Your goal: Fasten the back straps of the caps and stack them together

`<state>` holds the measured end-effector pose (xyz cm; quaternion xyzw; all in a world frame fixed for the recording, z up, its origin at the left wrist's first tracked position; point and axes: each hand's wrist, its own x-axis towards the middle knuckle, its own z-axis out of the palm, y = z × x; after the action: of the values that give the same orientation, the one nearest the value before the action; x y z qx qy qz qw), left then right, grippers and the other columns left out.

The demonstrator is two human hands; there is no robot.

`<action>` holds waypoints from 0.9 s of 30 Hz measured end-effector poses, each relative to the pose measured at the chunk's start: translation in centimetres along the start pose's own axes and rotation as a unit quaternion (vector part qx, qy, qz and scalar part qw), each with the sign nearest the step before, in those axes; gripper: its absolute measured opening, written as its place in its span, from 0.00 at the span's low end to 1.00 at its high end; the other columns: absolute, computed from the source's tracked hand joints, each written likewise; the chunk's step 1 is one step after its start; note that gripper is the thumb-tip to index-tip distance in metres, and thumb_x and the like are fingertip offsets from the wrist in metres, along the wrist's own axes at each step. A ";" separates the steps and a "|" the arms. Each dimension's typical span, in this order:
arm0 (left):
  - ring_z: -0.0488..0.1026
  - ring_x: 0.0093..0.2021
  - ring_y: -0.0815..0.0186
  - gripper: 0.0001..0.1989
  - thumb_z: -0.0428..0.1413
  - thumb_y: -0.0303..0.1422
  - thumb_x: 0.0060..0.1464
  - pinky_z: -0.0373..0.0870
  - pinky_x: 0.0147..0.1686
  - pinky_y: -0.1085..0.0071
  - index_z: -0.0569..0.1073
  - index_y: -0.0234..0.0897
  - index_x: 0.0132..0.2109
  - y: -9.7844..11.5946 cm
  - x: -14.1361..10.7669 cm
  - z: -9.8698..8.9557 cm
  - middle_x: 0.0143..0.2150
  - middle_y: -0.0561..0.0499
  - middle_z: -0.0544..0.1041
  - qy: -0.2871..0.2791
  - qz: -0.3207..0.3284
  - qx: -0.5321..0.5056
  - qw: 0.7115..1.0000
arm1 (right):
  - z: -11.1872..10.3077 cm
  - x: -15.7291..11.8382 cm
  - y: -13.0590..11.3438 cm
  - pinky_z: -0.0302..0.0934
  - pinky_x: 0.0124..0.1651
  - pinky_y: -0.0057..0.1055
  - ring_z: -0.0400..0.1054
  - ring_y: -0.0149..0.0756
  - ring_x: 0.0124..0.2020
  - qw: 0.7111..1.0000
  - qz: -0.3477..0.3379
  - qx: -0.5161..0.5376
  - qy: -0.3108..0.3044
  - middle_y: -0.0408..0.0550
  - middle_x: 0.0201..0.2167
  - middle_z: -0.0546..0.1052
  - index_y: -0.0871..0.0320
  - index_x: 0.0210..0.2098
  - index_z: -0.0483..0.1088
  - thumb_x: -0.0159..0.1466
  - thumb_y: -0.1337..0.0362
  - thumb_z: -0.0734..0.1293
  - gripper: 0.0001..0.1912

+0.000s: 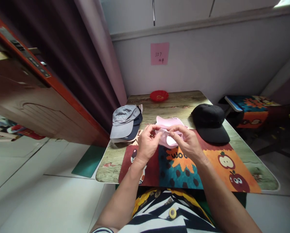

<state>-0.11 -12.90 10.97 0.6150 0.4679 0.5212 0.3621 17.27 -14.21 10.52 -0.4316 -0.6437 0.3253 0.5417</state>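
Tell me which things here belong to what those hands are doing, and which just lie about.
In the job: pink cap, held by left hand and right hand; probably grey cap, black cap.
Lying about: red dish, green mat.

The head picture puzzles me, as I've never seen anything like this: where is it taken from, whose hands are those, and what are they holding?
There is no robot here. A person wears a camera on the head, looking forward and down, so this single picture shows roughly what they face. The left hand and right hand are their own, bare, and the fingers of both pinch a pink cap.

On the table lies a colourful patterned mat. To the left, a grey cap sits on top of a dark cap; to the right is a black cap. A red dish stands at the far end.
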 end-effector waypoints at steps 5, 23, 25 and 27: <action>0.72 0.34 0.69 0.16 0.57 0.28 0.55 0.70 0.36 0.73 0.77 0.39 0.51 -0.5 1.2 0.4 0.52 0.45 0.76 -0.140 0.071 0.080 0.984 | -0.3 0.1 -0.1 0.69 0.44 0.35 0.74 0.42 0.46 0.998 0.029 0.050 -0.020 0.50 0.43 0.80 0.54 0.34 0.71 0.67 0.51 0.67 0.14; 0.69 0.34 0.68 0.09 0.62 0.36 0.52 0.63 0.33 0.75 0.77 0.34 0.34 -0.2 2.3 -0.2 0.35 0.51 0.74 -0.257 -0.060 -0.054 0.963 | -1.1 0.3 0.3 0.61 0.56 0.42 0.73 0.44 0.48 0.999 0.028 0.030 0.025 0.50 0.42 0.79 0.55 0.29 0.71 0.66 0.53 0.68 0.13; 0.70 0.36 0.67 0.10 0.63 0.36 0.51 0.64 0.35 0.74 0.78 0.33 0.35 -0.4 2.3 -0.1 0.37 0.49 0.76 -0.253 -0.067 -0.056 0.964 | -1.1 0.2 0.6 0.62 0.54 0.41 0.73 0.43 0.47 0.999 0.031 0.031 0.025 0.50 0.42 0.80 0.55 0.30 0.71 0.65 0.55 0.68 0.12; 0.70 0.36 0.67 0.10 0.63 0.36 0.51 0.64 0.36 0.74 0.78 0.33 0.36 -0.6 2.3 0.0 0.37 0.49 0.77 -0.239 -0.078 -0.059 0.966 | -1.1 0.2 0.9 0.63 0.51 0.40 0.74 0.43 0.46 0.999 0.029 0.009 0.031 0.50 0.43 0.80 0.55 0.30 0.70 0.65 0.56 0.68 0.11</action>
<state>-0.19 -10.50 11.13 0.6606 0.3832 0.3559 0.5387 18.48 -13.74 9.97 -0.4555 -0.6108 0.3328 0.5556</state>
